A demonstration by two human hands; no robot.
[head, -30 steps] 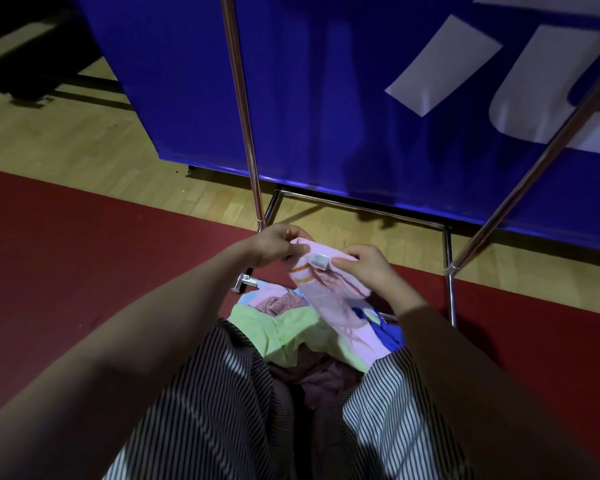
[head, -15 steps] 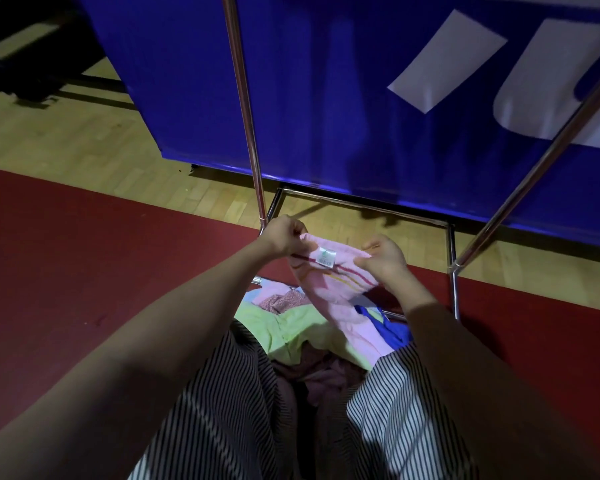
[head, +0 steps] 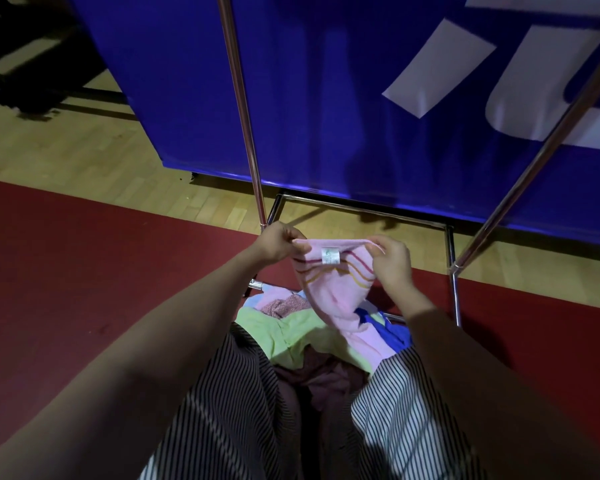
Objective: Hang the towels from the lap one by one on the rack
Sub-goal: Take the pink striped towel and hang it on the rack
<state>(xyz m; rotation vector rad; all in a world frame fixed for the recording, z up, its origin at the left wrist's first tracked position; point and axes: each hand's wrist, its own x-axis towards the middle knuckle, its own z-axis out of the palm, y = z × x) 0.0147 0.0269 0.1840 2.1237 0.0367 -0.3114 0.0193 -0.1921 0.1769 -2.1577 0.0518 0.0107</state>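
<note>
A pink towel (head: 336, 289) with coloured stripes and a small white label hangs between my hands above my lap. My left hand (head: 278, 242) pinches its top left corner. My right hand (head: 390, 259) pinches the top right corner. The towel's lower end still lies on the pile of towels (head: 291, 327) on my lap, which shows green, pink, blue and dark red cloth. The chrome rack (head: 241, 109) stands just beyond my knees, with two upright poles and a floor frame. Its top rail is out of view.
A blue banner (head: 343, 98) with white shapes stands behind the rack. The floor is red mat (head: 84, 271) near me and pale wood (head: 84, 150) farther away. My striped trousers (head: 222, 410) fill the bottom of the view.
Both hands have lifted the pink towel higher off the lap and moved apart, stretching its top edge flat. The label now faces me.
</note>
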